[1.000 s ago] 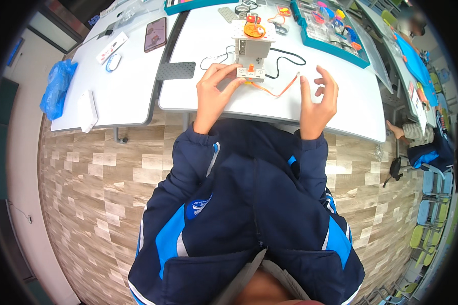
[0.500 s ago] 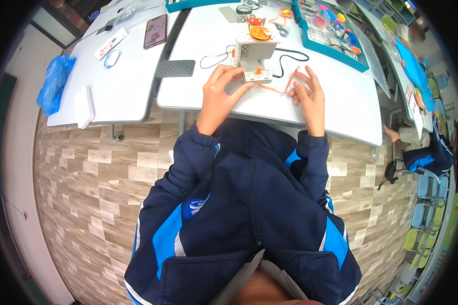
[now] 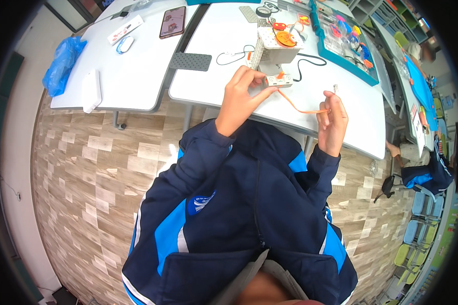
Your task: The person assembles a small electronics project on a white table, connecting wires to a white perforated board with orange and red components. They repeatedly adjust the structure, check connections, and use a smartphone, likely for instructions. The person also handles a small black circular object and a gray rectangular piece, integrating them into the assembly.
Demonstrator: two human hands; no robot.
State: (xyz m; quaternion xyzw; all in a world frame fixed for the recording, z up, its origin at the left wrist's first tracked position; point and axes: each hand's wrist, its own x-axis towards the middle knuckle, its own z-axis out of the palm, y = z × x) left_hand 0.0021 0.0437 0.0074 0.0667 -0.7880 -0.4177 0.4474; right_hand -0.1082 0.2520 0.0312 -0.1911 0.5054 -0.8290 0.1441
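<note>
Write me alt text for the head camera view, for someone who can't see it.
Seen from above, a person's left hand pinches a small white block on a white table, while the right hand holds the free end of an orange cable running from it. A white block model and a teal parts tray sit behind.

The light is bright and even, as from above; the white table (image 3: 310,96) shines a little but has no hard glare; shadows on the wooden floor (image 3: 86,178) are soft and faint; straight edges bend strongly near the black round rim; the far right side is small and unclear.
</note>
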